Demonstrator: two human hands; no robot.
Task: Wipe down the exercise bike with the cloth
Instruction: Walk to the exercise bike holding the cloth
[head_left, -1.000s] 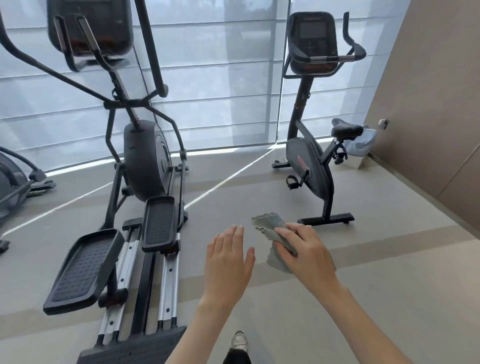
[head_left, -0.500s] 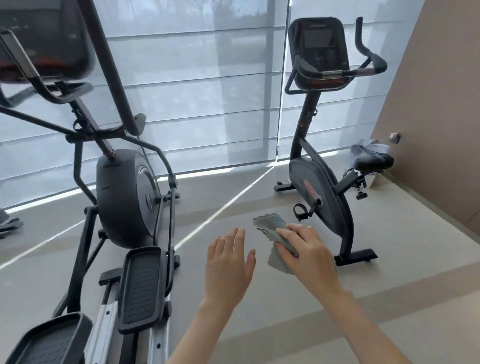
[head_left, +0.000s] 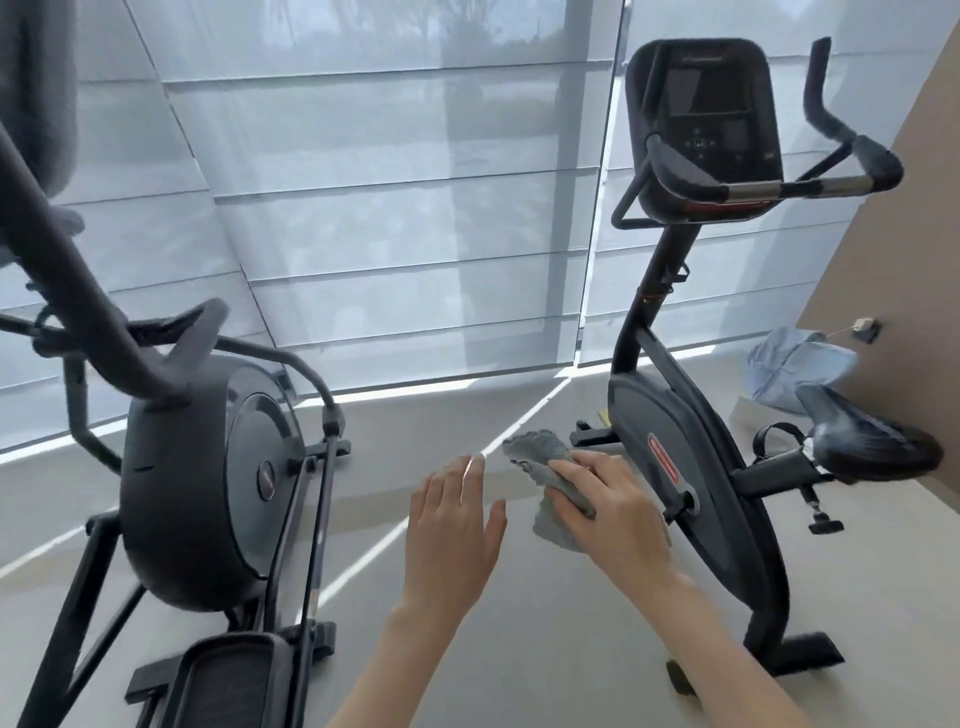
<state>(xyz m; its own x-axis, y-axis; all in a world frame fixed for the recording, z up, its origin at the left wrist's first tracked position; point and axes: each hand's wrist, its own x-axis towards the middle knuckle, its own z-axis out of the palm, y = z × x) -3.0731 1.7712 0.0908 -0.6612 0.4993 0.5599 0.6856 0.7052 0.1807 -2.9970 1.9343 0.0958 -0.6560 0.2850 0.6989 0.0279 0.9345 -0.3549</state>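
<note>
A black upright exercise bike (head_left: 670, 447) stands at the right, with its console (head_left: 704, 119) high up, handlebars (head_left: 831, 171) and a dark saddle (head_left: 862, 441). My right hand (head_left: 608, 504) grips a crumpled grey cloth (head_left: 545, 462) in the air, just left of the bike's flywheel housing and apart from it. My left hand (head_left: 452, 525) hovers beside it, fingers straight and empty.
A black elliptical trainer (head_left: 208, 478) fills the left side, its arm bar crossing the upper left. Window blinds (head_left: 389, 234) run across the back. A brown wall (head_left: 893, 291) closes the right, with a pale blue bundle (head_left: 795, 369) at its foot. Grey floor (head_left: 519, 623) lies between the machines.
The view has moved forward and up: the bike and elliptical are nearer and larger. Both hands keep the same pose, the right one still gripping the cloth.
</note>
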